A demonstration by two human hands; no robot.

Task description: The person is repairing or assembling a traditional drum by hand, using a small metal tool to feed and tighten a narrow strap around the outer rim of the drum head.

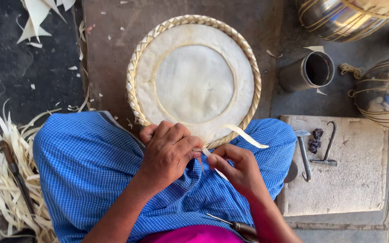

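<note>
A round woven tray (137, 58) with a braided pale rim and a whitish flat middle rests against my lap, on the ground in front of me. My left hand (169, 150) grips the near rim of the tray with its fingers curled. My right hand (237, 166) pinches a pale leaf strip (244, 134) that loops up from the rim and curls to the right. Both hands meet at the tray's near edge, above my blue checked cloth (86, 166).
A heap of pale strips (5, 180) lies at left, with cuttings (37, 18) at top left. A metal cup (309, 71) and shiny metal pots (383, 92) stand at right. A stone slab (352, 180) carries metal hook tools (305, 153). An awl-like tool (235, 224) lies on my lap.
</note>
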